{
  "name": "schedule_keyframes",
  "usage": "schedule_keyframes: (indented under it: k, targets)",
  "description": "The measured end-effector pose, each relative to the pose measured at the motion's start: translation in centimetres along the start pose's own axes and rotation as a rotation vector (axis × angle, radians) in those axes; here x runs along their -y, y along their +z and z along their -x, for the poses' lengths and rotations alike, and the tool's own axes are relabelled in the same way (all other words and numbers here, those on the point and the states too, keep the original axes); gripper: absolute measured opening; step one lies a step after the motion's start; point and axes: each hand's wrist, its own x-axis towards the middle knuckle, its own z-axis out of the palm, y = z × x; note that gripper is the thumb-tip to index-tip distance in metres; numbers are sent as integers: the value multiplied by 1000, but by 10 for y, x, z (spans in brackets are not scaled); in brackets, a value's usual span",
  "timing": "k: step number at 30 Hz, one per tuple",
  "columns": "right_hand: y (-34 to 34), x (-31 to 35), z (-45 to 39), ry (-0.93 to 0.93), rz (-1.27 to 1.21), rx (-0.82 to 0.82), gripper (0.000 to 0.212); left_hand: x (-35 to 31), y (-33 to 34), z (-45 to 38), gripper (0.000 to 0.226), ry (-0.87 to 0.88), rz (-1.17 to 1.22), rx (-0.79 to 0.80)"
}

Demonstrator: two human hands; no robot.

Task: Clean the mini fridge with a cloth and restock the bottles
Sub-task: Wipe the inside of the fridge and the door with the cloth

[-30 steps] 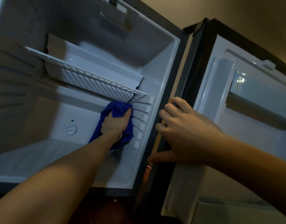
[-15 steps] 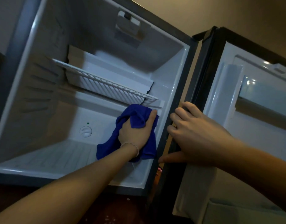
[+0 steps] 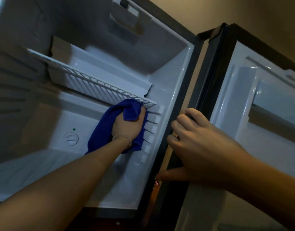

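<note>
inside the mini fridge (image 3: pixel 170 90) a wire shelf (image 3: pixel 93 84) spans the cavity; the cloth (image 3: pixel 100 134) lies under its right end, against the right wall's shelf rails (image 3: pixel 153 124); the thermostat dial (image 3: pixel 71 138) sits left of the cloth; the open door (image 3: pixel 260 114) stands right
</note>
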Motion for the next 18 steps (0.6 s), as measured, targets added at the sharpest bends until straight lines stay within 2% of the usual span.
schedule_keyframes:
  k: [2,5,12,18]
  targets:
    - [7,0,1,0,-2,-65,104,5,1,-8,49,6,-20,-9]
    - [8,1,1,1,-2,-80,103,8,2,-12,50,16,-67,-7]
    - [-5,1,0,8,29,23,108,6,-5,-10,49,-3,-86,44]
    - [-17,4,1,-5,20,102,108,-15,-16,21,51,94,-105,39]
